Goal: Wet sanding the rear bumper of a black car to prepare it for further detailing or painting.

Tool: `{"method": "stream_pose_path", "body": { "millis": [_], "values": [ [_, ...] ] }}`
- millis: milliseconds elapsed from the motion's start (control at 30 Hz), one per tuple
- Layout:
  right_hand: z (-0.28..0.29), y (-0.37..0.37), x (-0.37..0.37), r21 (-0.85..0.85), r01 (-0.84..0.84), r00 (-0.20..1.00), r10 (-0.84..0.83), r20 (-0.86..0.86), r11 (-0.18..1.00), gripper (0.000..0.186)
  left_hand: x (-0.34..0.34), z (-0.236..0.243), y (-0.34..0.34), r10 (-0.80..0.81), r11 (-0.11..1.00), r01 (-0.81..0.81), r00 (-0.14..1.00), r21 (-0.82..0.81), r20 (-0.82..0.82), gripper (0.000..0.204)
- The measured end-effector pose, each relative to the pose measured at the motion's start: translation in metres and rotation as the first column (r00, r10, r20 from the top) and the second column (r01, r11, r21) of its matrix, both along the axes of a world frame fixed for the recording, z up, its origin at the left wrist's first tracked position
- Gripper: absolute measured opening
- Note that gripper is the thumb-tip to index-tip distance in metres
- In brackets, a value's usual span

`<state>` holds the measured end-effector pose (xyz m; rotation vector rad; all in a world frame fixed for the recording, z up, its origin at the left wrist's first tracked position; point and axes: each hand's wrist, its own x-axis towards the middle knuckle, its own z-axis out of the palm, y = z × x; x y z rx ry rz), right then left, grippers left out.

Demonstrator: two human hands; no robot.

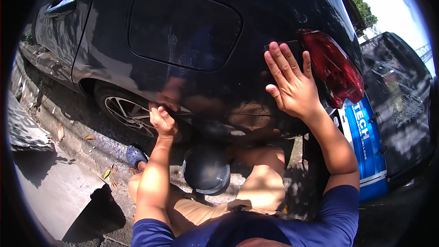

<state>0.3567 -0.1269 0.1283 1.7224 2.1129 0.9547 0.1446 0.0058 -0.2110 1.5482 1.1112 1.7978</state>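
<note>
A dark, glossy car body [256, 4] fills the upper middle, with a fuel flap [187, 27] bearing pale streaks. My right hand [295, 84] lies flat against the rear panel, fingers stretched, just left of the red tail light [336, 68]. The edge of a thin dark sheet [274, 45] shows at its fingertips; the palm hides most of it. Lower left, my left hand [163, 122] is closed near the car's wheel arch, above the rear wheel [130, 114]. Whatever its curled fingers hold, if anything, is hidden.
Between my legs stands a round black bucket [206, 171]. Grey sheet material [59, 192] lies on the ground at left, near fallen leaves and my clog-style shoe [136, 155]. A blue banner [366, 142] and a dark covered vehicle [398, 87] stand at right.
</note>
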Motion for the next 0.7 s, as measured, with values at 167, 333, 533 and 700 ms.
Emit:
{"method": "stream_pose_path", "body": {
  "millis": [167,333,533,700],
  "values": [
    [0.027,0.068,-0.033,0.02,-0.076,0.996,0.075,0.047,0.997,0.066,-0.009,-0.006,0.005,-0.054,0.998,0.054,0.999,0.036,-0.01,0.036],
    [0.017,-0.003,0.002,-0.017,-0.025,0.998,0.026,0.057,1.0,0.066,-0.007,0.037,-0.014,-0.099,0.995,0.099,0.995,-0.015,0.024,0.03],
    [0.031,0.066,-0.037,-0.02,-0.083,0.99,0.085,0.112,0.996,0.066,-0.014,0.023,-0.007,-0.084,0.995,0.086,0.996,0.048,-0.036,0.027],
    [-0.008,-0.007,0.009,-0.018,0.025,0.999,-0.024,0.044,1.0,0.068,-0.009,0.044,-0.016,-0.107,0.994,0.107,0.993,-0.002,0.052,0.029]
  ]
}}
